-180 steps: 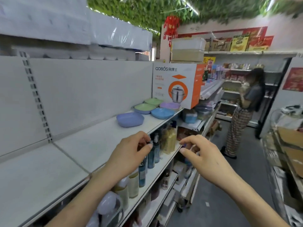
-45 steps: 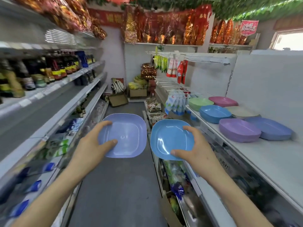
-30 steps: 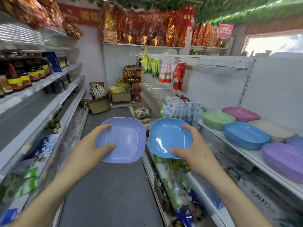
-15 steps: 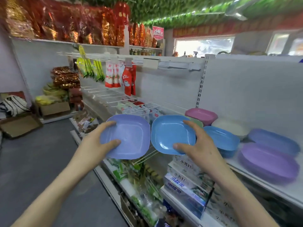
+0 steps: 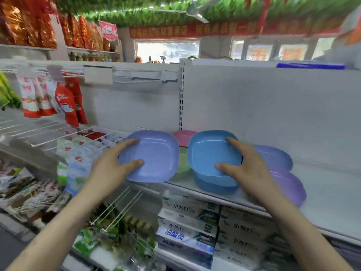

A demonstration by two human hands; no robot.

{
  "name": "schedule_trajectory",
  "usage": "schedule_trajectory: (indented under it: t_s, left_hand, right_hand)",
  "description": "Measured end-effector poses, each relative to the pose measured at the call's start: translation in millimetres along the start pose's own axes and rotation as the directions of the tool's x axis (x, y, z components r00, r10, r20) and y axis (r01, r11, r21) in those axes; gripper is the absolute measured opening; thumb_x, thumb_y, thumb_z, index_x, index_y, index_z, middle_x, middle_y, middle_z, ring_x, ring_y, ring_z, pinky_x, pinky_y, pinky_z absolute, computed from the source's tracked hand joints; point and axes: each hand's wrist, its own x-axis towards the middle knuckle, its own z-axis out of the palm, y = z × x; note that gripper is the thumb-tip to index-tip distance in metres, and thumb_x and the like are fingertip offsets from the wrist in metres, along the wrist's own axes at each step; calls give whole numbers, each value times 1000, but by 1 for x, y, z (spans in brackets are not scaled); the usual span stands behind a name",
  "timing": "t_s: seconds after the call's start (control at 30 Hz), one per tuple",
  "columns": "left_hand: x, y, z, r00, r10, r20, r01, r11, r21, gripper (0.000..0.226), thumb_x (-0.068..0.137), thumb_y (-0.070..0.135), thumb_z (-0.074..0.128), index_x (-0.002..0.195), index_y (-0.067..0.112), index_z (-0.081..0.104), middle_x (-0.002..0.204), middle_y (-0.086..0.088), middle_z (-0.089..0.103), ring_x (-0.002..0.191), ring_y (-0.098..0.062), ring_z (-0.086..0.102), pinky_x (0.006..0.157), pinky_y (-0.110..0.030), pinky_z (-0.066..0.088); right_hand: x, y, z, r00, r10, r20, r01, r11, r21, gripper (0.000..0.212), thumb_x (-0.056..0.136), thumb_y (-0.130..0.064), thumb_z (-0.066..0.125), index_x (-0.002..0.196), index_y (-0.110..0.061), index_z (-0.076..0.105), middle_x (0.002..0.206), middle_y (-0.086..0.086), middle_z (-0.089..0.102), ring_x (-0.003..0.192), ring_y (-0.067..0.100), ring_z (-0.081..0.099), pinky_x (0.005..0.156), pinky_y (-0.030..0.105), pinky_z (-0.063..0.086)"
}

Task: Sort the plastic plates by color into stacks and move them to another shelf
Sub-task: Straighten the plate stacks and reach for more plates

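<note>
My left hand (image 5: 111,169) grips a periwinkle plate (image 5: 154,155) by its left rim, thumb on the inside. My right hand (image 5: 244,169) grips a bright blue plate (image 5: 209,151) by its right rim, just above another blue plate (image 5: 213,183) that lies on the white shelf (image 5: 322,192). Behind the held plates lie a pink plate (image 5: 182,134) and a green plate (image 5: 182,163), both partly hidden. To the right sit a periwinkle plate (image 5: 273,156) and a purple plate (image 5: 289,185).
Boxes of goods (image 5: 187,227) fill the shelf below. Wire racks (image 5: 48,132) with hanging red and white packets (image 5: 48,98) stand to the left. A slotted upright (image 5: 181,94) divides the white back panels.
I have turned from the aisle to face the shelf. Both held plates have come closer to it, and the blue one now hovers over the blue plate that lies there.
</note>
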Motion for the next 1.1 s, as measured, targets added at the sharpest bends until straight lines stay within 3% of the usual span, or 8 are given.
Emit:
schedule_trajectory:
  t_s: [0.13,0.23,0.4,0.6,0.8,0.97,1.1]
  left_hand:
    - [35,0,16,996,60,60,-57,997,-50,53,90,33,77,138,46,57,144,17,51,128,-12,49,102,-42,44]
    - [52,-1,19,995,74,60,-69,994,-85,53,89,31,77,138,44,58,139,17,52,121,-10,50,96,-36,41]
    - [70,-11,20,990,95,103,-85,992,-97,54,89,31,77,138,43,57,136,17,53,119,-11,50,93,-34,41]
    - [77,-20,18,986,118,118,-102,986,-132,53,89,29,77,137,41,59,135,16,54,117,-11,52,90,-34,42]
    - [78,-24,17,985,116,130,-94,982,-165,52,91,28,76,138,41,58,136,17,51,119,-11,50,93,-34,42]
    - [80,-26,18,984,109,140,-85,982,-171,52,90,28,76,138,41,58,135,16,52,118,-12,51,93,-34,42]
    - [82,-19,23,987,103,127,-80,981,-176,54,88,24,78,137,39,60,130,16,57,117,-10,53,93,-31,40]
  right_hand:
    - [4,11,-10,992,106,-63,-112,988,-102,83,78,-39,84,152,-30,46,141,-5,53,131,15,49,104,31,38]
    - [5,14,-9,984,175,-18,-175,971,-160,89,75,-44,85,153,-27,46,148,-1,52,135,17,48,111,36,39]
    - [6,9,-7,963,247,112,-195,918,-345,89,75,-59,80,152,-31,46,147,-4,52,134,17,49,110,39,41]
    - [11,5,-3,930,309,197,-115,757,-643,79,77,-77,66,143,-34,56,123,-3,56,110,22,57,89,39,48]
    - [14,6,1,911,340,231,-98,726,-681,84,74,-86,59,146,-42,53,139,-3,52,126,22,54,99,39,47]
    - [12,4,1,910,343,233,-96,721,-686,81,75,-86,58,145,-46,52,138,-1,52,125,23,55,100,40,47]
    - [7,1,-2,930,322,180,-129,741,-659,72,81,-79,59,146,-51,47,128,-3,52,123,21,54,92,38,46]
